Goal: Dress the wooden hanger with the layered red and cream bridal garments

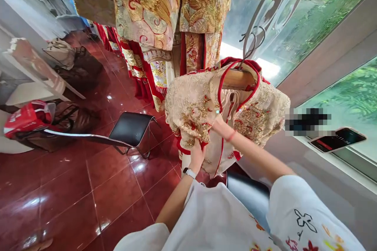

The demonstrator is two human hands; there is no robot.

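Observation:
An embroidered cream and gold jacket (188, 94) with red trim hangs in front of me on a wooden hanger (237, 79). Its front is partly open. My left hand (196, 157), with a watch at the wrist, is closed on the red-edged cuff of the sleeve at the left. My right hand (218, 122), below a red string bracelet, reaches across to the jacket's front panel on that same side. The fabric hides its fingers, so I cannot see whether they grip.
Gold and red embroidered garments (147, 11) hang behind the jacket. A black chair (129, 128) stands on the red tiled floor at left, near a red bag (28, 119). At right, a phone (338, 140) lies on the windowsill; scrolled metalwork (273, 8) fronts the window.

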